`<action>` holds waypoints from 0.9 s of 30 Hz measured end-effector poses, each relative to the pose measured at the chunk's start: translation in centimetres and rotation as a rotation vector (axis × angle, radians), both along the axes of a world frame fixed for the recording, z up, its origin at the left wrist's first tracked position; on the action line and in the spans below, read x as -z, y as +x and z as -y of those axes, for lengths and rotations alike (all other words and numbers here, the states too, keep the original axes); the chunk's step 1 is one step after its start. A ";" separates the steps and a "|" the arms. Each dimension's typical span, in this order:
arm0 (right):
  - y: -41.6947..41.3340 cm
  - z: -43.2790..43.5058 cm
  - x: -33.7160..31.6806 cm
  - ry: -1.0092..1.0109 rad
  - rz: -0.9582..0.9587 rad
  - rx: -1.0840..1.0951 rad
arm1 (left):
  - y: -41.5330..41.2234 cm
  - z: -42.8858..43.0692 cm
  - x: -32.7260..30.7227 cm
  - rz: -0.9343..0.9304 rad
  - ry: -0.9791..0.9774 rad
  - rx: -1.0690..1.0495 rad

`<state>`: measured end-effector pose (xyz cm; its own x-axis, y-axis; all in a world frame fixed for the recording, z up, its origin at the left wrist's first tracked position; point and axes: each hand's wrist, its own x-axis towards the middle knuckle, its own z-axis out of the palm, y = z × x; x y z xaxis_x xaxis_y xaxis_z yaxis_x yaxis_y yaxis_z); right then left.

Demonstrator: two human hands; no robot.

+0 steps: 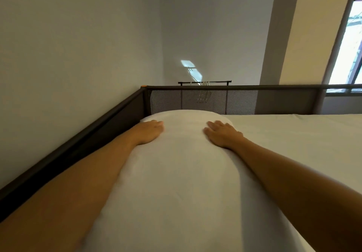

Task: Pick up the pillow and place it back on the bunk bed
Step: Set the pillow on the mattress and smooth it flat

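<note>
A long white pillow [180,169] lies on the bunk bed's white mattress [303,134], running from the bottom of the view to the far end near the mesh guard. My left hand [149,132] rests flat on the pillow's far left side, fingers together and palm down. On the far right side lies my right hand [222,134], also flat with fingers slightly spread. Neither hand is closed around the pillow. Both forearms stretch along the pillow's edges.
A dark metal bed rail [78,144] runs along the left beside the white wall. A mesh guard panel [205,101] closes the far end. Behind it stands a clothes rack bar [204,82]. A window [350,52] is at the right.
</note>
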<state>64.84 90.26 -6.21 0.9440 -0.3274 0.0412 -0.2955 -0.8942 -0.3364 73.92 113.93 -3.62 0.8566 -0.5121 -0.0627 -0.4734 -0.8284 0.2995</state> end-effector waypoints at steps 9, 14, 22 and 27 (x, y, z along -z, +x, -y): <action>-3.2 0.4 -2.8 -0.062 0.039 -0.041 | -1.4 -2.1 -1.6 0.126 -0.036 0.001; -5.0 -4.6 -2.8 -0.052 0.065 -0.244 | -5.4 0.3 -1.6 0.165 0.019 0.188; -9.0 -0.6 -0.3 0.136 -0.076 -0.062 | -5.6 -5.0 0.1 -0.010 0.030 0.047; -11.2 0.0 -2.0 0.006 -0.036 0.014 | -8.0 -6.5 -1.8 0.132 0.065 -0.003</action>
<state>53.64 90.25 -4.17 0.9400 -0.3412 0.0050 -0.3204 -0.8876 -0.3308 65.92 120.46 -1.82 0.8613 -0.5078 0.0177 -0.5023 -0.8456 0.1807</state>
